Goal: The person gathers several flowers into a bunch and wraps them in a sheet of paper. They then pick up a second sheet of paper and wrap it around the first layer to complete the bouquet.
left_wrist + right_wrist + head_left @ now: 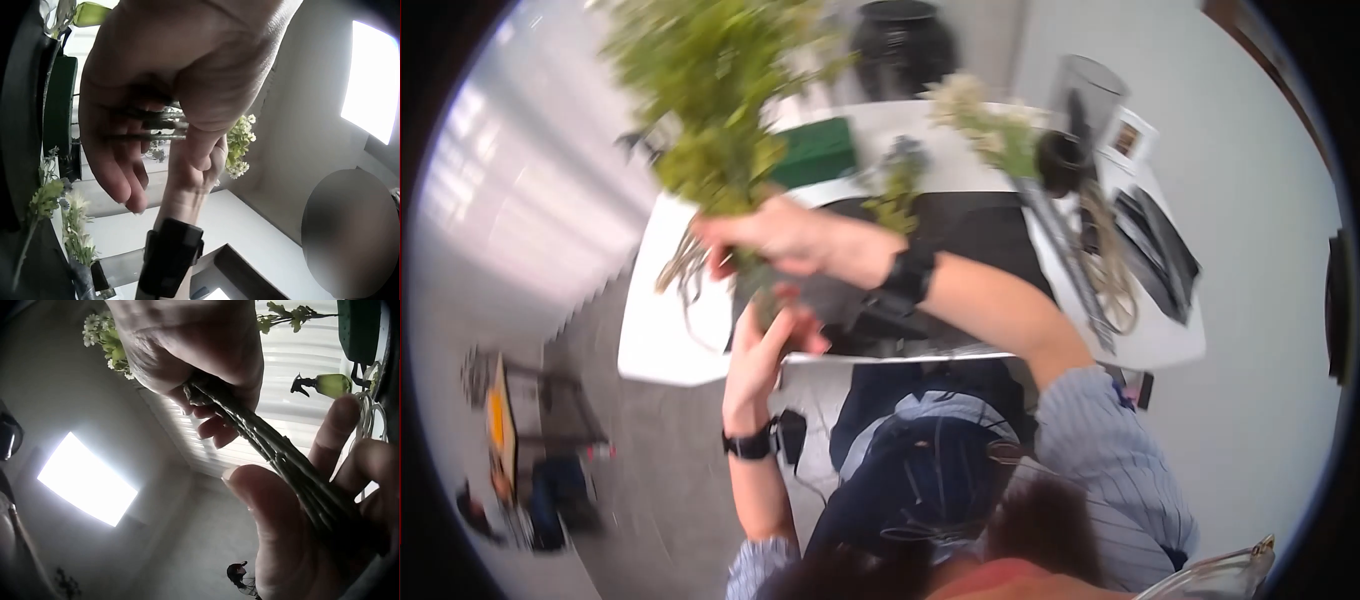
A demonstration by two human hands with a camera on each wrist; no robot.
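No legible text in any view.
Any marking on the spray bottle [334,385] or the small white frame [1128,138] too small or blurred to read; no brand, number or sign made out.

The greenery [710,100] is blurring and running past the head view's top edge; the right hand [785,235] is hiding some stems [272,447]. The right wrist view is cropping the green block [359,331].
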